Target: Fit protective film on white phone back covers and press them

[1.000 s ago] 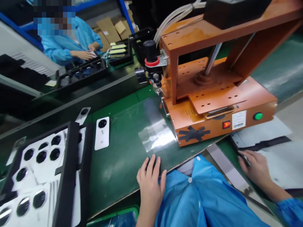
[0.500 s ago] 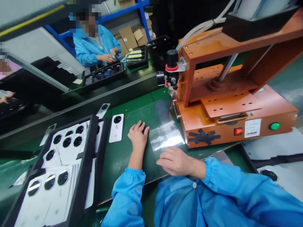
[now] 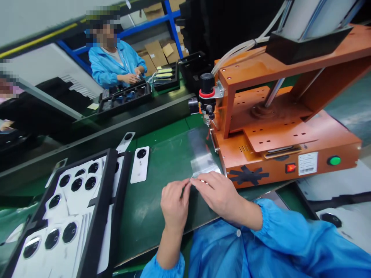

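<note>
My left hand (image 3: 174, 200) is over the green mat (image 3: 145, 216), its thumb and fingertips pinched together at a small pale item too small to make out. Close beside it, my right hand (image 3: 217, 193) meets the same spot with closed fingertips. Behind my right hand, a shiny clear film (image 3: 203, 158) lies on the mat by the orange press. A white phone back panel (image 3: 140, 165) with a black round camera area lies flat to the left of my hands.
The orange press (image 3: 246, 173) stands at the right, with a regulator (image 3: 206, 92) on its side. At the left, a black tray (image 3: 106, 193) holds several white panels (image 3: 55, 247). A person in blue (image 3: 116, 63) works across the bench. Another panel (image 3: 332, 220) lies at lower right.
My left hand has turned from spread fingers to a pinch and moved nearer my right hand. Their fingertips now meet. The whole view has shifted slightly.
</note>
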Motion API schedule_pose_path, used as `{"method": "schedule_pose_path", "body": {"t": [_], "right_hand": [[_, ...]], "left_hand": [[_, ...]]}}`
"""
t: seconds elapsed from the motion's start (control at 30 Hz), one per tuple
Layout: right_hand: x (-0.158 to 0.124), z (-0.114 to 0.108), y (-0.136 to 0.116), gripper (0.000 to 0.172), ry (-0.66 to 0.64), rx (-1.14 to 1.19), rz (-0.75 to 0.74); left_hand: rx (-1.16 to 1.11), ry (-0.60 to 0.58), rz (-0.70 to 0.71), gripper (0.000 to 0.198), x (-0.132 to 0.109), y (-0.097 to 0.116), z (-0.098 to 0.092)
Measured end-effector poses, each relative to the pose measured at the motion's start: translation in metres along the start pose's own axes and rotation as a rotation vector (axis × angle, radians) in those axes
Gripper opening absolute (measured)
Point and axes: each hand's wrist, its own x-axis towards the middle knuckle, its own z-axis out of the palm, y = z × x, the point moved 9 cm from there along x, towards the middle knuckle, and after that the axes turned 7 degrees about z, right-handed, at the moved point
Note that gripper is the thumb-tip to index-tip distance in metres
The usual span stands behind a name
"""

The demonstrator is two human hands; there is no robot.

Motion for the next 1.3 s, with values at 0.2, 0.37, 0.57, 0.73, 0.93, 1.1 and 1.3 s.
{"method": "schedule_pose_path", "body": {"t": [0.2,0.37,0.57,0.73,0.93,1.1,1.3], "right_hand": [[0.007,-0.008,-0.007,0.020,-0.046,-0.154,-0.204],[0.001,-0.013,-0.015,0.018,-0.020,-0.159,-0.282],[-0.008,0.003,-0.014,0.015,-0.117,-0.112,-0.276],[-0.008,0.006,-0.017,0.019,-0.130,-0.075,-0.282],[-0.026,0.020,-0.030,0.022,-0.166,0.011,-0.391],[-0.040,0.026,-0.022,0.017,-0.115,0.348,-0.271],[-0.033,0.050,0.013,0.008,-0.295,0.593,0.144]], "left_hand": [[0.090,-0.016,0.193,0.019,-0.008,0.040,-0.017],[-0.105,-0.036,0.054,0.015,-0.010,0.031,-0.014],[-0.154,-0.020,-0.063,0.018,-0.024,0.028,-0.013],[-0.222,-0.010,-0.153,0.019,-0.035,0.024,-0.016],[-0.619,0.056,-0.758,0.025,-0.088,-0.004,0.003],[-0.439,0.322,-1.018,0.037,-0.173,-0.035,-0.023],[0.081,0.553,-1.078,0.040,-0.302,-0.080,-0.142]]}}
